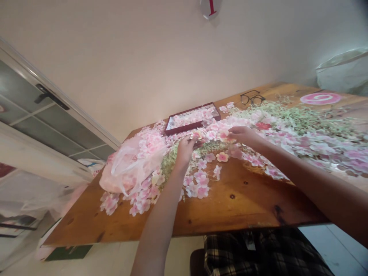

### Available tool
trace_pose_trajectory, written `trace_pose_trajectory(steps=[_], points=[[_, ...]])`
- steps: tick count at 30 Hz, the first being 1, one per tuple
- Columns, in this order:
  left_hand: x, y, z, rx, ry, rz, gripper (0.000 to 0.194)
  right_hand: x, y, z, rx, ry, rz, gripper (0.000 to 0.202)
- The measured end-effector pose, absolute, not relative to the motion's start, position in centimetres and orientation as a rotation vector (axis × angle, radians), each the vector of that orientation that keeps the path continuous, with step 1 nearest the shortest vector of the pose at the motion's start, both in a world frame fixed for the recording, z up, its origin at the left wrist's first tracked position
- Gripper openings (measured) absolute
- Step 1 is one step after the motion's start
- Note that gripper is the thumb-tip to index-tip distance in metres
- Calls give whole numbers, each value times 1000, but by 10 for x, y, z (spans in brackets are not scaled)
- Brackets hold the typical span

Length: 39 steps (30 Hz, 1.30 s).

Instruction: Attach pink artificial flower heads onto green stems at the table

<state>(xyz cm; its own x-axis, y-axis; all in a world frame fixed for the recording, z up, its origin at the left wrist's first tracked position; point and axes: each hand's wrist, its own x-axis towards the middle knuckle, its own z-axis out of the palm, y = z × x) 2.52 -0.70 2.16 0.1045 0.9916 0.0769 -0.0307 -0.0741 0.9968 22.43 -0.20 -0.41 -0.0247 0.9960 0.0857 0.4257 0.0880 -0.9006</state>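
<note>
Pink and white artificial blossoms (202, 191) and pale green stems (170, 158) cover much of a wooden table (230, 207). My left hand (186, 148) is at the middle of the pile, its fingers closed on a pale pink flower (196, 134). To its right, my right hand (243, 135) has thumb and fingers pinched together beside a pink blossom (224, 135); what lies between the fingertips is too small to make out. Just behind both hands, a dark red framed tray (192, 125) holds more blossoms.
A clear plastic bag of pink petals (123, 168) lies at the left. Eyeglasses (252, 99) and a pink round disc (320, 98) are at the back right, near a whitish sack (343, 73). Flowers and stems spread along the right side.
</note>
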Motion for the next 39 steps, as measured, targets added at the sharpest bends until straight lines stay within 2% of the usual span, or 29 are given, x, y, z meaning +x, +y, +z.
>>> trace_pose_trajectory(steps=[3, 5, 7, 10, 13, 22, 28, 39], points=[[26, -9, 21, 1269, 1020, 1112, 28, 234, 6, -10, -1645, -1837, 578, 10], [28, -10, 17, 1291, 996, 1048, 25, 233, 5, -9, -1678, -1856, 323, 14], [30, -10, 13, 1332, 1001, 1033, 22, 226, 0, -3, -1594, -1793, 250, 22], [32, -10, 8, 1380, 1018, 1044, 23, 207, -14, 9, -1362, -1796, 667, 32], [35, -11, 8, 1364, 1012, 1030, 24, 189, -26, 15, -1150, -1770, 1039, 27], [39, -16, 7, 1286, 1034, 1115, 33, 183, -34, 16, -1059, -1457, 1425, 13], [38, -16, 8, 1199, 1015, 959, 29, 191, -24, 6, -998, -1300, 1490, 17], [22, -1, 2, 1163, 1045, 1101, 24, 218, -16, 16, -1205, -1340, 1352, 12]])
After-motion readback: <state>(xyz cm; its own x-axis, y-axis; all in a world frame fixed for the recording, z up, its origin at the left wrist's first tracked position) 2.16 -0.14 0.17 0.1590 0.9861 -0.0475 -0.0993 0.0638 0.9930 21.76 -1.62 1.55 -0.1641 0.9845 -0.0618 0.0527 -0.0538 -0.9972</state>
